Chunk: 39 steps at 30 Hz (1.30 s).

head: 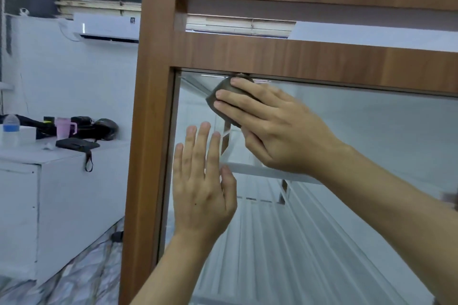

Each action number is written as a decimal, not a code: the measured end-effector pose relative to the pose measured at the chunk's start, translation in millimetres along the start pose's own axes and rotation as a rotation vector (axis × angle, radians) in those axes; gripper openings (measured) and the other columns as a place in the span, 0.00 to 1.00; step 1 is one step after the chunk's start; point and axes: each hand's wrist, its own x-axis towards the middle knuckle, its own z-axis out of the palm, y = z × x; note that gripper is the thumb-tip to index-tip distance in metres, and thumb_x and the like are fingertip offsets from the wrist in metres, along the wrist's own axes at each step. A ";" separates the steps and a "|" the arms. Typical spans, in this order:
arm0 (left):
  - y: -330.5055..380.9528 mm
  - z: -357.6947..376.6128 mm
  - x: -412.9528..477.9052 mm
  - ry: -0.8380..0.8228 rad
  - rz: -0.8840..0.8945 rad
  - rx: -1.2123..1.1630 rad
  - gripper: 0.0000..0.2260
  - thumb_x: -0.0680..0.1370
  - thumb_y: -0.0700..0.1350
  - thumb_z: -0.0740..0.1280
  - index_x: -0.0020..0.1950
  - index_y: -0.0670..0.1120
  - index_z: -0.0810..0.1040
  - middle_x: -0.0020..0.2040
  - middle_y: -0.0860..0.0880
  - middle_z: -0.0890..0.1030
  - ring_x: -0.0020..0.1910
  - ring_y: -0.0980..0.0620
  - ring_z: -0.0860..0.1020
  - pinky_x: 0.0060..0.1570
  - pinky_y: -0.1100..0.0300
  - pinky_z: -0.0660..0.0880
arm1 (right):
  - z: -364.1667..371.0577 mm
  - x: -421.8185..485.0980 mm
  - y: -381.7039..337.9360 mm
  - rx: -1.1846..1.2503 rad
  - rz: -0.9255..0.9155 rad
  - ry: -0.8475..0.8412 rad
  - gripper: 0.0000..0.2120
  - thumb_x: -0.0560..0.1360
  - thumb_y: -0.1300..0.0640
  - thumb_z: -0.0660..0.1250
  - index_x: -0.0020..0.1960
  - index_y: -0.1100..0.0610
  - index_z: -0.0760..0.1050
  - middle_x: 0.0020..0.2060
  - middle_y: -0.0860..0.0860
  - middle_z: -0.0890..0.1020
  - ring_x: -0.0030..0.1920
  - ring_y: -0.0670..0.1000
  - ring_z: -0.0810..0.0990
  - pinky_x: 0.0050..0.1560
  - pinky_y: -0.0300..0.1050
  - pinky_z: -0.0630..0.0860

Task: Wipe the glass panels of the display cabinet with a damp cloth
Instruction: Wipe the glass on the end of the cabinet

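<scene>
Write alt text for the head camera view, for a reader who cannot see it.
A person's right hand presses a grey cloth against the top edge of a glass panel in a wooden cabinet frame. The left hand, open with straight fingers, is at the glass below.

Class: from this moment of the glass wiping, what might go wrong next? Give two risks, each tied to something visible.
1. The bare left hand is spread flat at the glass panel; it may leave fingerprints there.
2. The right hand presses the cloth right up against the wooden frame; damp may smear onto the wood.
</scene>
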 end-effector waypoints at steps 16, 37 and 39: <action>134.5 39.5 -33.3 -0.095 0.158 -0.164 0.24 0.83 0.44 0.58 0.78 0.38 0.67 0.80 0.39 0.64 0.81 0.40 0.59 0.79 0.38 0.55 | -7.0 -230.6 -68.9 -0.082 0.929 0.198 0.24 0.84 0.56 0.52 0.78 0.63 0.65 0.77 0.58 0.68 0.80 0.61 0.61 0.80 0.54 0.57; 136.2 48.8 -53.5 -0.135 0.128 -0.098 0.25 0.85 0.45 0.54 0.81 0.38 0.61 0.81 0.39 0.59 0.81 0.37 0.56 0.80 0.39 0.48 | -1.9 -209.7 -51.0 -0.054 1.047 0.355 0.24 0.83 0.58 0.52 0.78 0.64 0.66 0.77 0.59 0.68 0.80 0.62 0.61 0.80 0.57 0.59; 134.0 46.3 -53.3 -0.122 0.136 -0.150 0.24 0.85 0.44 0.55 0.80 0.37 0.62 0.81 0.38 0.61 0.81 0.36 0.57 0.80 0.40 0.49 | 10.7 -237.7 -98.0 -0.015 0.866 0.187 0.25 0.84 0.57 0.53 0.80 0.61 0.62 0.80 0.55 0.64 0.81 0.59 0.57 0.78 0.59 0.62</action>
